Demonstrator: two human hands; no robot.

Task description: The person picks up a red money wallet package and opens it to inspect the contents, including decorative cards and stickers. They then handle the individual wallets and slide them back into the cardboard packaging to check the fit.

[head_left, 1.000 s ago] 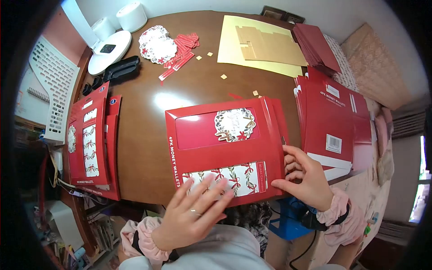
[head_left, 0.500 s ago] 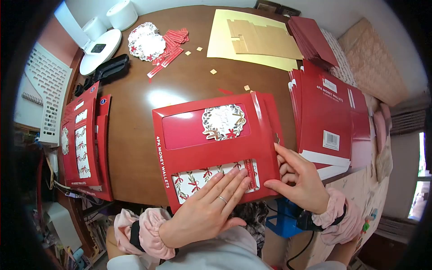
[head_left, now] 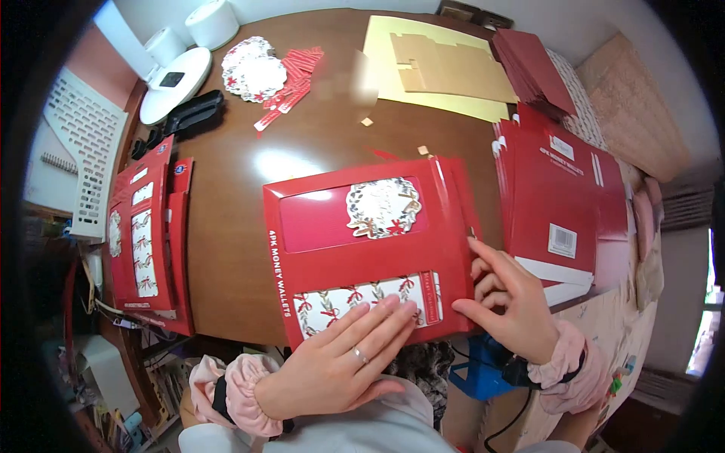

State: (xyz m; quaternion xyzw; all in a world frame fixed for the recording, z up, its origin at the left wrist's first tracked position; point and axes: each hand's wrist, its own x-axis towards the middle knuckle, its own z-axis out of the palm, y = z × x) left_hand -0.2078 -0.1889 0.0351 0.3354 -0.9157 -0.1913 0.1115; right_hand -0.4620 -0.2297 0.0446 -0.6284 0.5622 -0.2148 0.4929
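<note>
A red money wallet pack lies near the table's front edge. Through its upper window show a pink wallet and a round wreath tag; the lower window shows ribbon-patterned paper and a red "Merry Christmas" label. My left hand rests flat across the lower window, fingers stretched out, a ring on one. At the pack's right edge, the curled fingers and thumb of my right hand grip its side. Part of the lower window is hidden under my left fingers.
Finished-looking packs stand at left. Wreath tags and red labels lie at the back. Yellow sheets, dark red wallets and red sleeves sit back and right. A blurred pale patch hovers near the middle back.
The view has shifted slightly, moving everything a little to the right. My left hand has slid slightly down on the pack. A pale blur now covers small card pieces at the back.
</note>
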